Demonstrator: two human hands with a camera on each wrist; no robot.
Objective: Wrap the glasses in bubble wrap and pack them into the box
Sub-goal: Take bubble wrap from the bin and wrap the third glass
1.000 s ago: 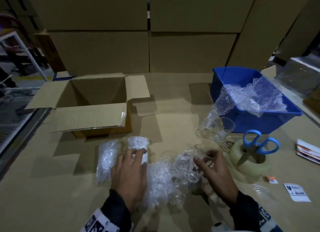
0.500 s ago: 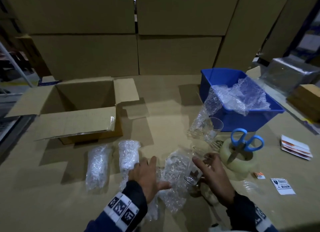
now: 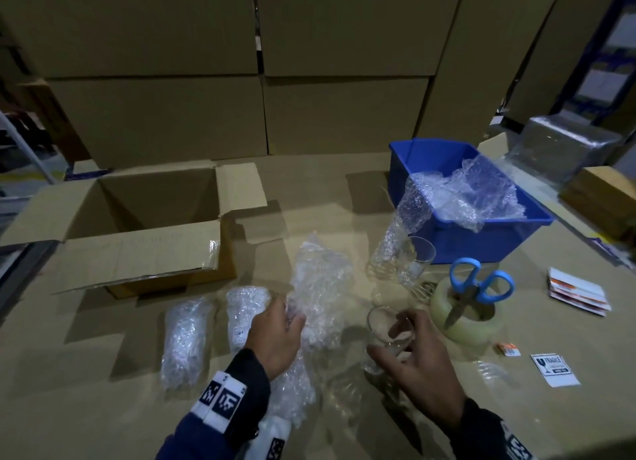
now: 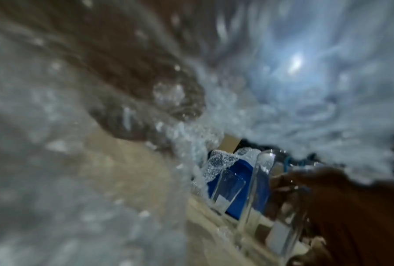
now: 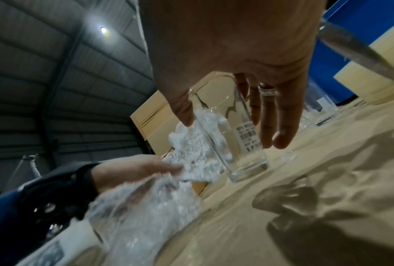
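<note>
My right hand curls around a smooth, clear straight-sided glass, held tilted just above the cardboard-covered table. My left hand pinches a crinkled, knobbly sheet of bubble wrap, lifting it beside the glass. Two wrapped bundles lie left of it, near the open cardboard box.

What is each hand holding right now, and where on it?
Left hand grips the bubble wrap sheet by its near edge. Right hand holds a bare glass around its sides.
</note>
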